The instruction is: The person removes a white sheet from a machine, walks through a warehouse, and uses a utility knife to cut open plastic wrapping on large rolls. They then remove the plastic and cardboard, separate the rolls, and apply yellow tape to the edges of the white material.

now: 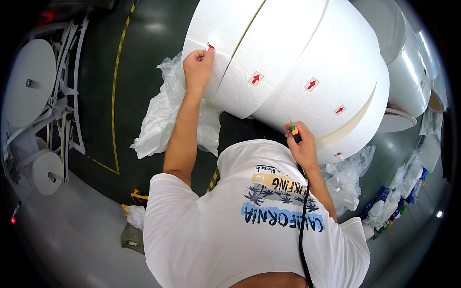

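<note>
Large white rolls of sheet material point(283, 53) lie side by side in front of me, with a dark gap between two of them. My left hand point(198, 69) pinches a torn red-and-white arrow sticker point(210, 46) at the left roll's surface, where the white layer looks creased or torn. Other red arrow stickers point(256, 78) run in a row across the rolls to the right. My right hand point(303, 150) is closed around a small tool with an orange, green and black handle point(295, 129). Its thin tip points up, close to the rolls' near side.
Crumpled clear plastic film point(161, 115) lies on the floor left of the rolls, more point(345, 185) at their right. A white-framed machine with discs point(31, 81) stands far left, beside yellow-black floor tape point(115, 91). Wrapped shiny rolls point(408, 72) stand at the right.
</note>
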Available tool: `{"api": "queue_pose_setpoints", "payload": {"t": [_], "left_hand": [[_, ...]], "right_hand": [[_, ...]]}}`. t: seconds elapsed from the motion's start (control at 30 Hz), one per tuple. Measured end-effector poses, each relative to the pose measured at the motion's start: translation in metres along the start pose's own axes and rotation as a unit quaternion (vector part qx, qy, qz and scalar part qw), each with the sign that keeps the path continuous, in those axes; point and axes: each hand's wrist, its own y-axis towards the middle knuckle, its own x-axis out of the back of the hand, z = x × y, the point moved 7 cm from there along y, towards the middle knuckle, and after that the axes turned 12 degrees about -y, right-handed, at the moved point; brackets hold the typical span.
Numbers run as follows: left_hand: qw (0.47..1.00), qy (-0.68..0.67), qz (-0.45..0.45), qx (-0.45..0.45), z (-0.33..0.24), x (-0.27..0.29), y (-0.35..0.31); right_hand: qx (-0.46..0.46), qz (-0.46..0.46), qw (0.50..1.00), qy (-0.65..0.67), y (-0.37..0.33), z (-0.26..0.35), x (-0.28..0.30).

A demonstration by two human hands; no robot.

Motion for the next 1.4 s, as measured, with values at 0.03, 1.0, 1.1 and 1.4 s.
{"api": "queue_pose_setpoints", "payload": {"t": [0.03, 1.0, 1.1, 1.4], "left_hand": [[0.998, -0.044, 0.019, 0.038, 0.0, -0.001, 0.003], [0.987, 0.094, -0.056, -0.12, -0.01, 0.006, 0.009], [0.975, 0.097, -0.074, -0.187, -0.015, 0.001, -0.005], [0.901, 0.155, -0.109, -0.391, -0.022, -0.012, -0.029]], "right_hand": [[-0.008, 0.0, 1.0, 0.006, -0.001, -0.001, 0.001], [-0.001, -0.008, 1.0, -0.008, -0.007, -0.001, 0.004], [-0.006, -0.001, 1.0, -0.011, -0.006, -0.002, 0.003], [-0.012, 0.02, 1.0, -0.012, -0.003, 0.002, -0.002]]}}
